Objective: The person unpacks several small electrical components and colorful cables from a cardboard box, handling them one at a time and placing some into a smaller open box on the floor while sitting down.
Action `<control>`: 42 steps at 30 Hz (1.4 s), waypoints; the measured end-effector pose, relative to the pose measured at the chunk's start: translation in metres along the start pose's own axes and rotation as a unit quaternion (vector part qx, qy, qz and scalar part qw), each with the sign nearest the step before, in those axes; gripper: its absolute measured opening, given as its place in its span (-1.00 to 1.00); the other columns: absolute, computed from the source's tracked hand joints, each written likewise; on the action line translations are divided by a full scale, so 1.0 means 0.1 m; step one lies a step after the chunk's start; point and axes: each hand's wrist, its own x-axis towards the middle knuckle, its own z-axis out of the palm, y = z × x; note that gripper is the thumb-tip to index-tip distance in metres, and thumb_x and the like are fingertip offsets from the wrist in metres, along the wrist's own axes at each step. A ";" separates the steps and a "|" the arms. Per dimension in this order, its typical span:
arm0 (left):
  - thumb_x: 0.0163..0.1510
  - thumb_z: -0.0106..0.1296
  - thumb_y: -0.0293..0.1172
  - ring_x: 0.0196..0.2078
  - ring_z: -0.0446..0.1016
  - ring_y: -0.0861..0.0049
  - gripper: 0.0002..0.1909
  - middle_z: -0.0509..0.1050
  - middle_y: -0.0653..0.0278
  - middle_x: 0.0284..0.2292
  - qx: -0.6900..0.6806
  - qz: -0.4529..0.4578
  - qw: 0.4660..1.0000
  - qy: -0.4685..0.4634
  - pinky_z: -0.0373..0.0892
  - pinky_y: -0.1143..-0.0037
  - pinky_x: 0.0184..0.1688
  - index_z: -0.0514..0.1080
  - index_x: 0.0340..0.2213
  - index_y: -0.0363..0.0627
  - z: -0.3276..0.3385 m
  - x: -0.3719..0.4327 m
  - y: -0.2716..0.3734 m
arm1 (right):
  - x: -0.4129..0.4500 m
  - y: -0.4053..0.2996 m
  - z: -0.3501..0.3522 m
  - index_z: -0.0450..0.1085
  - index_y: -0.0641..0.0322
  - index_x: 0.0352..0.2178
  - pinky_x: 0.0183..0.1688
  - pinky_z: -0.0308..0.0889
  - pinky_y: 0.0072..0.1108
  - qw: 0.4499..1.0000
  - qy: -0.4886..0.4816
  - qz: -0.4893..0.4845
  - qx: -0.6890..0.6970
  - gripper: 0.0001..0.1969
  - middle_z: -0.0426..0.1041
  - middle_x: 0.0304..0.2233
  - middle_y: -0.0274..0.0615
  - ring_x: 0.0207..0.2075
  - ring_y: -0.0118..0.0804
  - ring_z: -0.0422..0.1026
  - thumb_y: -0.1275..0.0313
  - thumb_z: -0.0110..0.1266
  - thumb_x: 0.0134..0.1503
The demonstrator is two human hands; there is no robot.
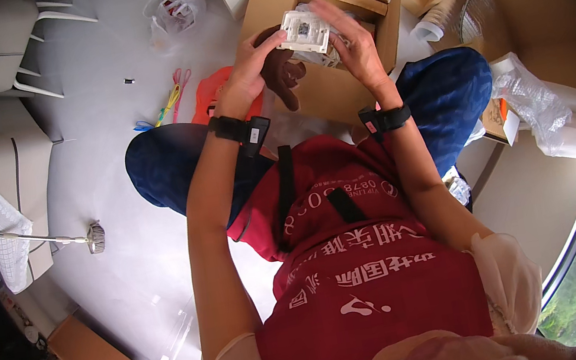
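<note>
My left hand [251,65] grips one side of a white plastic electrical wall box or socket backing [305,31], with the thumb on its edge. On the box's other side is my right hand [357,44], its fingers blurred and spread, the thumb near the edge; whether it touches cannot be told. Behind and below the white piece lies a brown glove-like thing [280,76], partly hidden by my left hand. Both hands are above an opened cardboard box [327,86] holding clear plastic bags and other items.
An orange-red bag [212,93] and coloured cords [168,101] lie on the floor beside my leg. A clear bag [174,14] and a small dark object [129,81] are farther off. Bubble wrap [530,102] is at the right; a brush on a pole [96,237] and chairs are at the left.
</note>
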 end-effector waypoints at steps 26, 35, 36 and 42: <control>0.10 0.35 -0.30 -0.13 0.57 0.50 -0.57 0.61 0.24 -0.15 0.188 0.140 0.971 0.056 0.50 0.48 -0.09 0.53 -0.04 -0.22 0.09 0.02 -0.31 | -0.39 0.41 0.29 0.41 0.36 0.10 0.06 0.40 -0.62 0.796 0.056 0.289 0.529 -0.67 0.58 -0.04 -0.24 -0.08 -0.52 0.53 0.43 0.08 0.36; -0.06 0.28 -0.58 -0.11 0.54 0.27 -0.65 0.58 0.29 -0.18 0.524 0.473 0.708 0.024 0.46 0.40 -0.07 0.63 -0.18 0.00 0.21 -0.07 -0.09 | -0.32 0.35 0.23 0.35 0.33 0.19 0.31 0.24 -0.48 0.879 0.074 0.191 0.430 -0.58 0.37 0.26 -0.05 0.27 -0.26 0.34 0.64 -0.02 0.31; -0.11 0.27 -0.57 -0.21 0.51 0.34 -0.66 0.55 0.44 -0.20 0.550 0.502 0.667 0.033 0.46 0.37 -0.16 0.61 -0.23 0.06 0.25 -0.08 -0.08 | -0.32 0.36 0.23 0.35 0.33 0.19 0.32 0.23 -0.46 0.869 0.078 0.198 0.447 -0.57 0.37 0.25 -0.05 0.28 -0.24 0.34 0.69 -0.05 0.30; -0.09 0.28 -0.51 -0.24 0.50 0.36 -0.68 0.54 0.43 -0.19 0.601 0.510 0.615 0.033 0.44 0.38 -0.17 0.60 -0.22 0.07 0.34 -0.16 -0.08 | -0.32 0.38 0.21 0.37 0.34 0.17 0.32 0.27 -0.43 0.835 0.091 0.223 0.494 -0.54 0.36 0.26 -0.04 0.26 -0.20 0.37 0.78 -0.14 0.27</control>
